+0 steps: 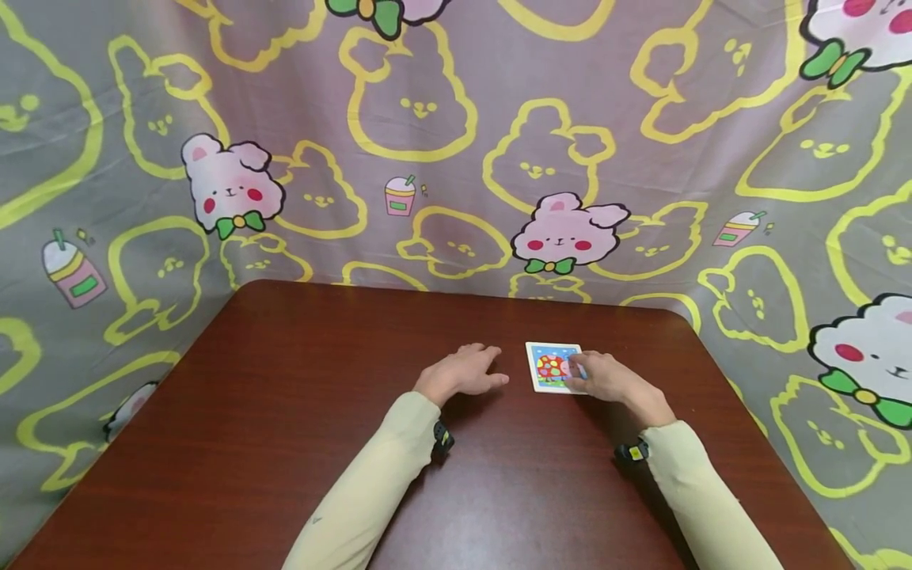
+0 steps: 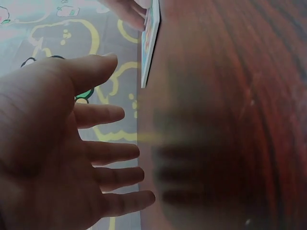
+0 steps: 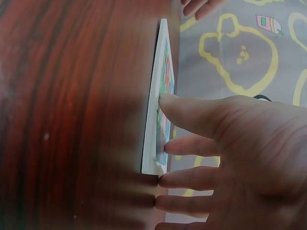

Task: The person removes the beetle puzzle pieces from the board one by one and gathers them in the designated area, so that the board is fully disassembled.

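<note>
A flat square picture board (image 1: 547, 368) with a white border lies on the brown table; its picture has a red, spotted ladybug on blue. Over its right end is my right hand (image 1: 606, 378). In the right wrist view the thumb (image 3: 180, 109) and index finger touch or nearly touch the board's (image 3: 152, 143) face, and the other fingers stretch past its near corner. My left hand (image 1: 461, 372) hovers over the table left of the board, apart from it. Its fingers (image 2: 115, 152) are spread and straight, with nothing between them.
The dark wooden table (image 1: 299, 412) has rounded far corners. A grey cloth (image 1: 442, 95) with yellow outlines and rabbit heads hangs behind it and along both sides. Each wrist wears a small black camera (image 1: 443, 437).
</note>
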Demonstrator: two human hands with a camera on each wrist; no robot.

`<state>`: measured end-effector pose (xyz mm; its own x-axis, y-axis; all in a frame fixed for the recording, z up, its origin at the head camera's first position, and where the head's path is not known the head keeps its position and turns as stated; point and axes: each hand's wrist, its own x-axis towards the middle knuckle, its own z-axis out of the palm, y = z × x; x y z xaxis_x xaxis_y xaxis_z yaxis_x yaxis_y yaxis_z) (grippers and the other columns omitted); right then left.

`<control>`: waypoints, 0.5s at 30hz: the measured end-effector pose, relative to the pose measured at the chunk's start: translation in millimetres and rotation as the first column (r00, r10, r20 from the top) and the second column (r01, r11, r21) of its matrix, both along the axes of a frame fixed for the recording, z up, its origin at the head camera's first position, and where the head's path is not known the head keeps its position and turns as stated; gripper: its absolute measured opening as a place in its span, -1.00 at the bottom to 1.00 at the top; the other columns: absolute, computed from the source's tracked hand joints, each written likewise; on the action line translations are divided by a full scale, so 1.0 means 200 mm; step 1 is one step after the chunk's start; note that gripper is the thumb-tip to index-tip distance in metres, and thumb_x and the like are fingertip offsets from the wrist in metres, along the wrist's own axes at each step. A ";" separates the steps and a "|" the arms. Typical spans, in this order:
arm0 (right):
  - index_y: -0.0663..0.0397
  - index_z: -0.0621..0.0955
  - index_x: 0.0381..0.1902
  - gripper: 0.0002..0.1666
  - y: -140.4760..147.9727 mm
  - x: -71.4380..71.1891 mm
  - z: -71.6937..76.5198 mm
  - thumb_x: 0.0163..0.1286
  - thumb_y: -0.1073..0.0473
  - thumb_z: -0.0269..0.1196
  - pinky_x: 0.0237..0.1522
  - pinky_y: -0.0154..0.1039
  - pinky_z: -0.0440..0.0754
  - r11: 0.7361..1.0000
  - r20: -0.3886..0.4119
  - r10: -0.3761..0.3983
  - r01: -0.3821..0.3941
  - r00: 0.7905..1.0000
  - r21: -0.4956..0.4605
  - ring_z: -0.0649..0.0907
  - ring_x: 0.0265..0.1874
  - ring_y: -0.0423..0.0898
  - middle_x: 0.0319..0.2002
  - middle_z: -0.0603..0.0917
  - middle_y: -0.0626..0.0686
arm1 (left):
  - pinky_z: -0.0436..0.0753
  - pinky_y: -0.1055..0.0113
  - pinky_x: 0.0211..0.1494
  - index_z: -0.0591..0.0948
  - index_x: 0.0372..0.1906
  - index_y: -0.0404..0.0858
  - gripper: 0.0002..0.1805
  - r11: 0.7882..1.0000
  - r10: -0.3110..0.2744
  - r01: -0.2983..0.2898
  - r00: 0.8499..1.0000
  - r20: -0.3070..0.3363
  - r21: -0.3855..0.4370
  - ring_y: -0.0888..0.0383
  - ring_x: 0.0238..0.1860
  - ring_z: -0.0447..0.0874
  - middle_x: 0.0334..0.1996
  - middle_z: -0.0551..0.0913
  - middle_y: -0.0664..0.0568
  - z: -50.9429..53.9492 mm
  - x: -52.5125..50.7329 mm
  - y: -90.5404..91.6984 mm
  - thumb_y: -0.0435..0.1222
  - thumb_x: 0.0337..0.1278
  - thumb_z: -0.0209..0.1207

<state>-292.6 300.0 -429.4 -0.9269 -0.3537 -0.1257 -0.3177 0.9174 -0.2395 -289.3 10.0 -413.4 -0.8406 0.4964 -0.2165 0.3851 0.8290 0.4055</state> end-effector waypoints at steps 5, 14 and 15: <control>0.29 0.47 0.27 -0.34 -0.01 0.01 0.00 0.33 0.02 0.30 0.01 0.08 0.52 1.000 -0.006 0.013 -0.013 1.000 -0.009 0.55 -0.10 0.10 0.01 0.58 0.25 | 0.23 -0.03 0.50 0.20 0.52 -0.01 -0.26 0.999 0.016 -0.016 1.000 0.009 -0.033 -0.09 0.55 0.05 0.52 0.17 -0.09 -0.02 0.01 0.02 0.16 0.34 0.03; 0.25 0.48 0.27 -0.33 -0.05 0.02 -0.01 0.33 -0.01 0.30 0.05 0.11 0.51 1.000 -0.006 0.004 -0.004 1.000 -0.005 0.54 -0.05 0.14 0.05 0.57 0.24 | 0.21 -0.06 0.50 0.21 0.52 0.01 -0.27 0.996 0.036 -0.036 0.999 0.007 -0.085 -0.13 0.55 0.05 0.52 0.18 -0.10 -0.01 0.02 0.05 0.17 0.34 0.02; 0.24 0.49 0.26 -0.35 -0.06 0.02 -0.01 0.33 -0.01 0.30 0.03 0.10 0.51 1.000 -0.006 0.006 -0.006 1.000 -0.004 0.54 -0.06 0.14 0.03 0.58 0.23 | 0.20 -0.07 0.51 0.20 0.52 0.01 -0.27 0.995 0.032 -0.032 0.999 0.004 -0.092 -0.14 0.55 0.04 0.52 0.17 -0.10 -0.01 0.02 0.05 0.17 0.34 0.02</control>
